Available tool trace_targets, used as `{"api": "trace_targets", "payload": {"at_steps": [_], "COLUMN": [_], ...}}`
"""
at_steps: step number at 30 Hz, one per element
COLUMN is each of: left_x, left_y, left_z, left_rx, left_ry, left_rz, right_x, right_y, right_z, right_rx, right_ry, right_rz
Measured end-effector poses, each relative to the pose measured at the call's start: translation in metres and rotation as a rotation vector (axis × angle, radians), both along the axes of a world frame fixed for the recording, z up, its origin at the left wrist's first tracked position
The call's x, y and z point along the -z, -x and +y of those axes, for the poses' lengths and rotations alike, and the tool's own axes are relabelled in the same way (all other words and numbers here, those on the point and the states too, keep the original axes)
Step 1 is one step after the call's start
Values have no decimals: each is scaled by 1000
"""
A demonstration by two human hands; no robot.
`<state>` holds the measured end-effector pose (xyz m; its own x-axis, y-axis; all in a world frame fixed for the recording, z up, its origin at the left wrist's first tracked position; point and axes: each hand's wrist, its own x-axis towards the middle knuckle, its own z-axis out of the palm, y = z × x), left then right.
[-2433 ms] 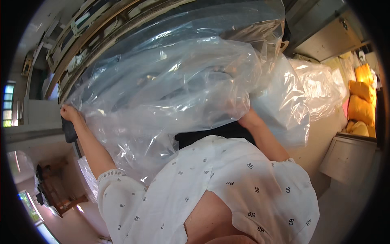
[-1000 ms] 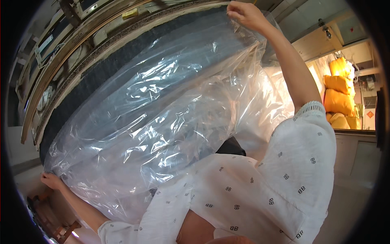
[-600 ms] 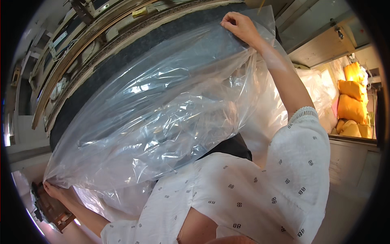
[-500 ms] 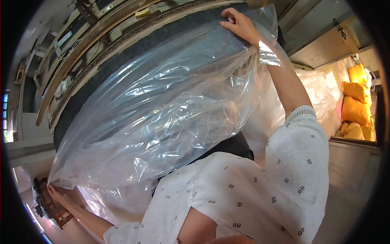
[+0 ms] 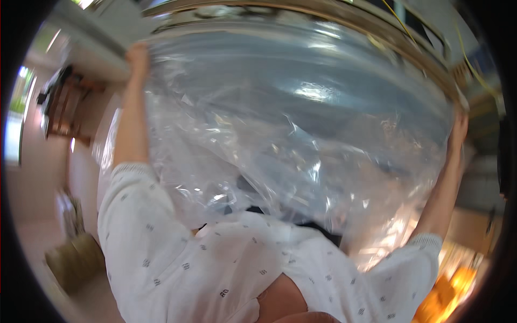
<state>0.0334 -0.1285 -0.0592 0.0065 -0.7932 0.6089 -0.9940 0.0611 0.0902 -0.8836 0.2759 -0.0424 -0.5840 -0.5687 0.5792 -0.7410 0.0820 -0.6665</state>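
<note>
A large sheet of clear, crinkled plastic (image 5: pixel 280 151) is stretched wide in front of me, hanging down toward my body. At its upper left corner my left hand (image 5: pixel 138 60) is closed on the edge, arm raised. My right hand (image 5: pixel 459 126) grips the opposite edge at the far right, its fingers partly blurred. Through the plastic a dark grey-blue surface shows faintly, touching or just behind the sheet; I cannot tell which. The lower folds lie close to my white patterned shirt (image 5: pixel 226 264).
A long wooden rail (image 5: pixel 323 12) runs along the far edge of the work surface. A brown wooden stool or frame (image 5: pixel 67 107) stands at left, above an olive-coloured roll-like bundle (image 5: pixel 75 264). Bright orange-yellow bundles (image 5: pixel 447 293) sit at lower right.
My left hand has risen from the lower left to the far edge. My right hand has moved rightward and down, onto the sheet's edge. The plastic is spread wider, and the view has turned.
</note>
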Motion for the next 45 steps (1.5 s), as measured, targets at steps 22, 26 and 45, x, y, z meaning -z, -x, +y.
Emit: {"api": "trace_targets", "payload": {"at_steps": [22, 26, 45], "left_x": [28, 32, 42], "left_y": [176, 151, 106], "left_z": [-45, -56, -79], "left_rx": [181, 248, -39], "left_ry": [69, -29, -227], "left_rz": [932, 1131, 379], "right_x": [55, 58, 33], "right_y": [67, 56, 16], "right_z": [19, 7, -11], "right_rx": [314, 366, 506], "right_ry": [-156, -79, -256], "right_rz": [-96, -47, -140]}}
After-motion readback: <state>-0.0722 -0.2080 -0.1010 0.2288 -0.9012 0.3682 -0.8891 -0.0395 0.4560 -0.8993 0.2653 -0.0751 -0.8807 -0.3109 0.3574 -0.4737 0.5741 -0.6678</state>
